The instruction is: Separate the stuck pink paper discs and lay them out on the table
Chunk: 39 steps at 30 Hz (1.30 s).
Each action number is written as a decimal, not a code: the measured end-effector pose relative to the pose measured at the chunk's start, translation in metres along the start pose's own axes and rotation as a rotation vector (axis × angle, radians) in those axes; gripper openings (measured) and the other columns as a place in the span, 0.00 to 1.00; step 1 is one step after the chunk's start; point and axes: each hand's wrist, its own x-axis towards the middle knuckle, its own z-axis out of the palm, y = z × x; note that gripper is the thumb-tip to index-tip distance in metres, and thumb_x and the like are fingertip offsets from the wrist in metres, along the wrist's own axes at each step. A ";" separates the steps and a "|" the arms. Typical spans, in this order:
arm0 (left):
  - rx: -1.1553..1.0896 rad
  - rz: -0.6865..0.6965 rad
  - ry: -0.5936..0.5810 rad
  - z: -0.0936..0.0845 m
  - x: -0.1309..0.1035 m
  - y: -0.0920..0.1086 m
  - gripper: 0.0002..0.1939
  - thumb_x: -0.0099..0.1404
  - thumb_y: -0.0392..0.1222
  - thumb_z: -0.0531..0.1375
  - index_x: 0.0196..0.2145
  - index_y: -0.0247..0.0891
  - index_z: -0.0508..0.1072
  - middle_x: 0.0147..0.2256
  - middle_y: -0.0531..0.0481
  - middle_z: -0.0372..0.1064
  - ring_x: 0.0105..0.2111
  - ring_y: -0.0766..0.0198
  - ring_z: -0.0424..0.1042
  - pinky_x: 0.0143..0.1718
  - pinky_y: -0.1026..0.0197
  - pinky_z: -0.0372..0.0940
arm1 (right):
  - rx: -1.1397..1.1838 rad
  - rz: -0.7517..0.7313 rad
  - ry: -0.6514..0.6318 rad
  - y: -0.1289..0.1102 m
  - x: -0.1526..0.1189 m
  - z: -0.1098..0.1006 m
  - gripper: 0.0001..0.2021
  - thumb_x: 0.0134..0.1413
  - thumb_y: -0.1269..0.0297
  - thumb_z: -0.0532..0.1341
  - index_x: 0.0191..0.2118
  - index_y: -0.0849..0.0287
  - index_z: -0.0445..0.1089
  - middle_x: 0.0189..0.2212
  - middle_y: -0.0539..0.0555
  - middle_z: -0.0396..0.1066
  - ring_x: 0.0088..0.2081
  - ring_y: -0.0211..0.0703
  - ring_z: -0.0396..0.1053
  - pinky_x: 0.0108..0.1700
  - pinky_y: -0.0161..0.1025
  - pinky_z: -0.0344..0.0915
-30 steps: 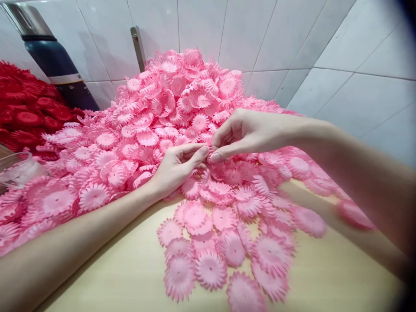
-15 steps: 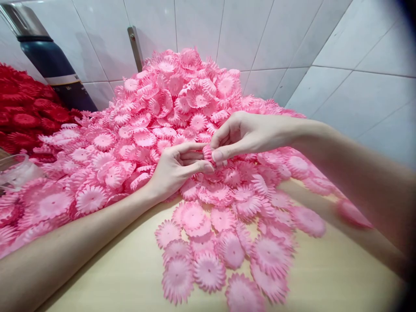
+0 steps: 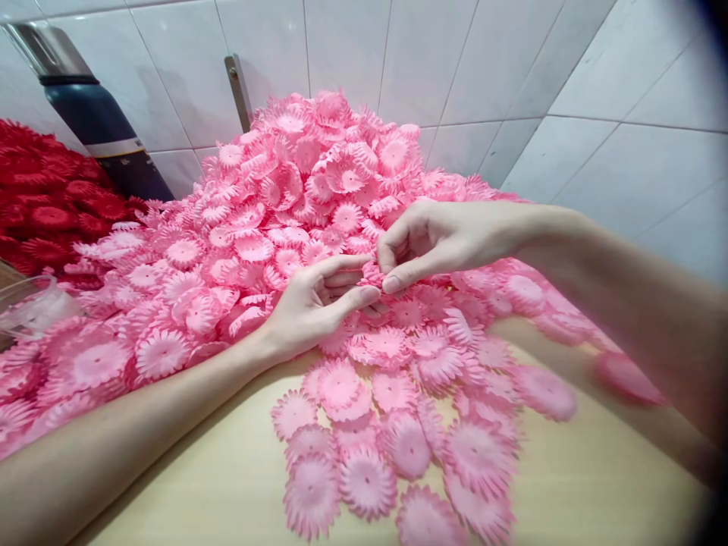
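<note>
Between the fingertips of both hands is a small pink petal piece [image 3: 373,274], partly covered by the fingers. My left hand [image 3: 318,300] pinches its left side with the thumb below and fingers behind. From the right, my right hand [image 3: 435,241] grips the same piece between thumb and curled index finger. Behind the hands rises a large heap of pink scalloped discs [image 3: 307,155]. Nearer, several loose pink discs [image 3: 367,479] lie flat and overlapping.
The pale tabletop [image 3: 227,470] shows in front. At the left stand a dark blue bottle [image 3: 96,114], a red petal heap [image 3: 45,197] and a clear plastic container [image 3: 34,303]. A metal strip [image 3: 237,91] is against the tiled wall [image 3: 341,53].
Both hands have shifted slightly right with the pink piece. The right hand's fingers are more curled, and the piece is turned differently. The view has tipped slightly.
</note>
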 end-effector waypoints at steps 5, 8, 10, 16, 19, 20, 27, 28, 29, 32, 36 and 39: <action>0.042 -0.026 0.079 0.000 -0.001 0.001 0.15 0.58 0.40 0.65 0.41 0.31 0.71 0.36 0.45 0.77 0.32 0.64 0.78 0.36 0.63 0.74 | 0.007 0.034 0.028 0.005 -0.008 -0.008 0.12 0.54 0.58 0.63 0.29 0.62 0.69 0.22 0.47 0.64 0.24 0.31 0.58 0.24 0.32 0.55; 0.039 -0.050 0.125 0.001 -0.002 0.003 0.19 0.55 0.40 0.67 0.43 0.36 0.67 0.36 0.48 0.75 0.36 0.64 0.77 0.39 0.63 0.72 | 0.004 0.050 0.030 0.004 -0.008 -0.009 0.11 0.54 0.58 0.63 0.29 0.61 0.69 0.21 0.47 0.63 0.23 0.31 0.57 0.24 0.32 0.55; 0.017 -0.055 0.133 0.001 -0.003 0.005 0.18 0.56 0.40 0.66 0.41 0.38 0.64 0.32 0.52 0.73 0.34 0.66 0.76 0.37 0.64 0.71 | 0.003 0.051 0.024 0.001 -0.006 -0.007 0.12 0.54 0.57 0.63 0.28 0.61 0.70 0.20 0.46 0.61 0.22 0.31 0.55 0.23 0.32 0.53; 0.189 0.014 -0.038 -0.002 -0.002 0.007 0.11 0.56 0.44 0.65 0.27 0.33 0.70 0.26 0.53 0.67 0.25 0.71 0.66 0.28 0.67 0.62 | -0.033 0.023 -0.004 -0.014 0.000 0.001 0.11 0.53 0.57 0.64 0.29 0.61 0.72 0.19 0.46 0.62 0.21 0.30 0.56 0.21 0.32 0.51; 0.272 0.031 -0.073 -0.003 -0.002 0.008 0.11 0.60 0.45 0.62 0.28 0.33 0.72 0.27 0.51 0.68 0.27 0.69 0.66 0.30 0.65 0.62 | -0.019 0.004 -0.024 -0.014 0.000 0.001 0.10 0.53 0.59 0.64 0.29 0.61 0.72 0.20 0.46 0.63 0.22 0.30 0.57 0.21 0.32 0.52; 0.277 0.026 -0.084 -0.003 -0.002 0.009 0.11 0.61 0.45 0.61 0.29 0.33 0.72 0.27 0.51 0.68 0.28 0.69 0.66 0.31 0.65 0.62 | -0.006 0.001 -0.028 -0.013 -0.001 0.000 0.10 0.53 0.59 0.64 0.29 0.62 0.72 0.20 0.46 0.63 0.22 0.30 0.57 0.21 0.32 0.53; 0.284 -0.051 -0.141 -0.001 -0.004 0.014 0.11 0.64 0.43 0.58 0.29 0.33 0.70 0.25 0.52 0.65 0.24 0.71 0.61 0.26 0.67 0.58 | 0.048 0.114 -0.087 -0.010 -0.008 -0.004 0.12 0.55 0.57 0.62 0.30 0.62 0.70 0.23 0.48 0.67 0.26 0.33 0.62 0.27 0.33 0.58; 0.307 -0.051 -0.146 -0.001 -0.005 0.014 0.11 0.64 0.44 0.58 0.29 0.33 0.69 0.25 0.52 0.64 0.24 0.72 0.60 0.26 0.67 0.57 | 0.045 0.129 -0.097 -0.011 -0.009 -0.004 0.12 0.56 0.58 0.61 0.29 0.62 0.69 0.23 0.48 0.67 0.27 0.33 0.62 0.29 0.33 0.58; 0.328 -0.050 -0.150 -0.001 -0.005 0.015 0.11 0.65 0.44 0.57 0.29 0.33 0.70 0.25 0.52 0.64 0.24 0.71 0.60 0.26 0.67 0.57 | 0.038 0.140 -0.104 -0.011 -0.010 -0.005 0.11 0.57 0.59 0.61 0.29 0.62 0.68 0.24 0.48 0.67 0.27 0.33 0.62 0.29 0.33 0.59; 0.349 -0.041 -0.159 0.000 -0.006 0.016 0.12 0.65 0.44 0.56 0.29 0.34 0.70 0.28 0.50 0.67 0.26 0.70 0.63 0.29 0.66 0.59 | 0.020 0.147 -0.130 -0.010 -0.013 -0.008 0.11 0.56 0.59 0.62 0.28 0.61 0.66 0.22 0.47 0.64 0.25 0.32 0.60 0.28 0.33 0.57; 0.315 -0.019 -0.143 0.005 -0.007 0.017 0.11 0.65 0.43 0.55 0.27 0.35 0.68 0.29 0.49 0.69 0.28 0.69 0.65 0.30 0.65 0.60 | 0.015 0.150 -0.137 -0.012 -0.016 -0.012 0.13 0.55 0.57 0.62 0.26 0.60 0.64 0.21 0.45 0.60 0.25 0.32 0.56 0.27 0.33 0.55; 0.311 0.015 -0.109 0.007 -0.008 0.016 0.13 0.64 0.41 0.55 0.23 0.36 0.62 0.25 0.52 0.65 0.24 0.70 0.61 0.27 0.65 0.58 | -0.001 0.161 -0.118 -0.015 -0.018 -0.012 0.13 0.57 0.57 0.60 0.27 0.60 0.64 0.21 0.45 0.58 0.25 0.31 0.56 0.28 0.33 0.54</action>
